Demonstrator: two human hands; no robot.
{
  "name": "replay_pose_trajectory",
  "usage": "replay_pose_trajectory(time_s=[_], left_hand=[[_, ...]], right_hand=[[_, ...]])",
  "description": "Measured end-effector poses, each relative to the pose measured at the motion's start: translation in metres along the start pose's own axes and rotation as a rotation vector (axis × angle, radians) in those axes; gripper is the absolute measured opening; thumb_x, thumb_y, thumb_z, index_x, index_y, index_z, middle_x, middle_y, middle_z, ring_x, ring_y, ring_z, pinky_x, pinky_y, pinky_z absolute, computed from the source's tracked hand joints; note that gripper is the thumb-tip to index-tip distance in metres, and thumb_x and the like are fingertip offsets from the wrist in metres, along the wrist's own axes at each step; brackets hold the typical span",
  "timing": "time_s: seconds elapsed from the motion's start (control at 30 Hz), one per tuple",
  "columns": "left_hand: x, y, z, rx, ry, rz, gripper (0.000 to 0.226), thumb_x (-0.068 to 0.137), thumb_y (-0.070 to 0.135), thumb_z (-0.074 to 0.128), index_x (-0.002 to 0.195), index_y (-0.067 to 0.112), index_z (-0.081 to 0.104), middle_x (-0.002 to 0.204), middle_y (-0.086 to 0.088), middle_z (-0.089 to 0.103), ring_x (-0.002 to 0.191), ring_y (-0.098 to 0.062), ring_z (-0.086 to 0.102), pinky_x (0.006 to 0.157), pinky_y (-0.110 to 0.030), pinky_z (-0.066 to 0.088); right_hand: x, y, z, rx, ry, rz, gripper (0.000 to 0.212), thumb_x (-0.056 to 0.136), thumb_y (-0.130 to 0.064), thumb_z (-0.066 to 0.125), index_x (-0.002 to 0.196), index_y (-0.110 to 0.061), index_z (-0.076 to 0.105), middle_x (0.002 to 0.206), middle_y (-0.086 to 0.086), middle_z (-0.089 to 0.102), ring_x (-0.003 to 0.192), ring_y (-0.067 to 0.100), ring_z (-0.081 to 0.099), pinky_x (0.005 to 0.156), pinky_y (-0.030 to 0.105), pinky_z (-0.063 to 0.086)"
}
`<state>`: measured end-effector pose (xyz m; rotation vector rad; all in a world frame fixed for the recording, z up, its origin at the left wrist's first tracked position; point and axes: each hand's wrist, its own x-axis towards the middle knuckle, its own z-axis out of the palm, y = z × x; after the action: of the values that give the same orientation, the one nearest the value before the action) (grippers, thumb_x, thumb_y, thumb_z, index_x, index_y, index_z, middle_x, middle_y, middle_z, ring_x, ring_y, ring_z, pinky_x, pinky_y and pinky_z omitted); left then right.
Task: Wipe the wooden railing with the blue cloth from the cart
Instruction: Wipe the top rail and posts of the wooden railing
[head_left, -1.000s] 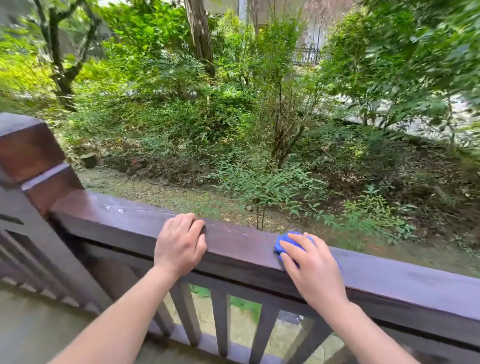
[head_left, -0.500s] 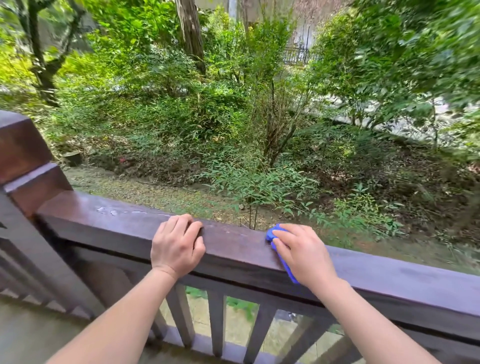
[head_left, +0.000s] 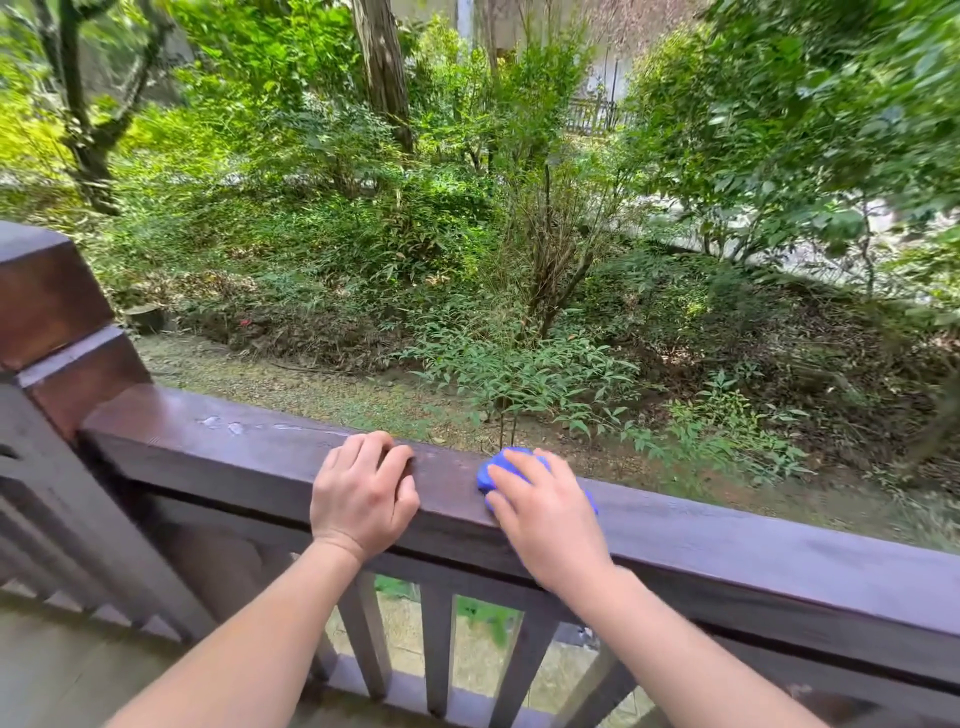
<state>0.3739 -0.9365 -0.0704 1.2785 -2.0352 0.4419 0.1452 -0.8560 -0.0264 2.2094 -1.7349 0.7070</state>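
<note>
Pressing on the blue cloth (head_left: 491, 470), my right hand (head_left: 545, 514) lies flat over it with the fingers (head_left: 511, 458) spread and nearly straight, so this is a push from above and not a curled grasp. The cloth is bunched under the palm on the top face of the wooden railing (head_left: 779, 561), about midway along the part I can see. It reaches the rail's far edge, and 1 corner pokes out on the right of the hand.

Just beside it, to the left, my left hand (head_left: 363, 493) holds the same rail. Its fingers curl over the top toward the far edge and the thumb sits on the near face. The 2 hands are close but not touching.

Further left on the rail's top face are pale streaks (head_left: 234, 423), short of the corner post (head_left: 47, 312) at the rail's left end. Below the rail, upright balusters (head_left: 436, 644) run down to a lower bar, and the deck floor (head_left: 62, 670) fills the bottom left. Beyond the railing are shrubs (head_left: 519, 374) on a slope and a tree trunk (head_left: 382, 67) further back.
</note>
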Motion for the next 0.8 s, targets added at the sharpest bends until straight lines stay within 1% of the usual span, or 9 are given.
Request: replay_pose_trajectory(time_s=[0.1,0.2,0.27,0.3,0.47,0.57,0.67,0.73,0.8], left_hand=[[0.001,-0.001,0.001,-0.004,0.010,0.000,0.027,0.083,0.034,0.050,0.098,0.020,0.067,0.100,-0.004,0.062,0.091,-0.030,0.056,0.076,-0.042,0.044],[0.001,0.000,0.000,-0.005,0.003,-0.002,0.027,0.083,0.035,0.050,0.098,0.020,0.066,0.100,-0.004,0.062,0.091,-0.030,0.056,0.077,-0.042,0.044],[0.002,0.001,-0.002,-0.001,-0.008,-0.007,0.027,0.083,0.035,0.050,0.098,0.020,0.067,0.100,-0.004,0.061,0.091,-0.030,0.057,0.077,-0.042,0.044],[0.002,0.001,-0.003,0.001,-0.014,-0.010,0.027,0.083,0.035,0.050,0.097,0.020,0.067,0.099,-0.004,0.061,0.090,-0.030,0.057,0.076,-0.042,0.045],[0.003,0.002,-0.005,0.012,-0.057,-0.019,0.025,0.082,0.036,0.051,0.094,0.020,0.066,0.097,-0.004,0.061,0.089,-0.031,0.057,0.074,-0.044,0.046],[0.003,0.002,-0.006,0.011,-0.074,-0.020,0.026,0.081,0.036,0.051,0.095,0.020,0.066,0.098,-0.005,0.061,0.089,-0.032,0.058,0.074,-0.044,0.046],[0.003,0.003,-0.008,0.012,-0.070,-0.020,0.028,0.081,0.037,0.050,0.095,0.018,0.067,0.098,-0.006,0.062,0.090,-0.033,0.059,0.074,-0.044,0.047],[0.003,0.003,-0.008,0.004,-0.042,-0.014,0.027,0.082,0.036,0.050,0.093,0.017,0.066,0.097,-0.006,0.063,0.088,-0.033,0.059,0.073,-0.043,0.046],[0.004,0.003,-0.009,-0.005,-0.018,-0.020,0.026,0.082,0.035,0.050,0.089,0.015,0.065,0.097,-0.007,0.064,0.088,-0.032,0.059,0.072,-0.043,0.045]], right_hand=[[-0.015,0.001,0.000,0.043,-0.050,-0.172,0.027,0.095,-0.039,0.050,0.110,-0.022,0.065,0.122,0.004,0.064,0.107,0.031,0.055,0.104,0.037,0.042],[0.012,0.006,-0.001,0.020,-0.044,0.041,0.020,0.089,-0.030,0.061,0.100,-0.016,0.070,0.115,0.007,0.068,0.098,0.034,0.061,0.095,0.035,0.047],[0.034,-0.007,0.004,0.032,-0.116,0.187,0.023,0.092,-0.029,0.056,0.103,-0.014,0.070,0.121,0.008,0.065,0.105,0.036,0.056,0.099,0.035,0.041],[0.039,-0.018,0.008,0.038,-0.139,0.198,0.025,0.094,-0.030,0.053,0.106,-0.015,0.069,0.125,0.008,0.063,0.109,0.036,0.053,0.103,0.035,0.038],[0.013,-0.037,0.014,0.073,-0.064,-0.153,0.026,0.090,-0.037,0.051,0.103,-0.023,0.068,0.119,0.000,0.066,0.108,0.025,0.051,0.105,0.033,0.038],[0.031,-0.025,0.015,0.067,-0.142,-0.049,0.029,0.092,-0.036,0.049,0.107,-0.021,0.068,0.123,0.002,0.065,0.106,0.031,0.057,0.102,0.035,0.042],[0.064,-0.038,0.024,0.050,-0.230,0.071,0.033,0.097,-0.033,0.041,0.115,-0.018,0.064,0.132,0.006,0.057,0.118,0.031,0.049,0.110,0.035,0.029],[0.064,-0.050,0.028,0.064,-0.244,-0.034,0.033,0.095,-0.033,0.040,0.115,-0.018,0.063,0.132,0.007,0.057,0.118,0.031,0.048,0.114,0.037,0.025],[0.047,-0.044,0.025,0.127,-0.185,-0.182,0.029,0.092,-0.031,0.045,0.110,-0.019,0.065,0.125,0.005,0.062,0.112,0.030,0.052,0.112,0.039,0.032]])
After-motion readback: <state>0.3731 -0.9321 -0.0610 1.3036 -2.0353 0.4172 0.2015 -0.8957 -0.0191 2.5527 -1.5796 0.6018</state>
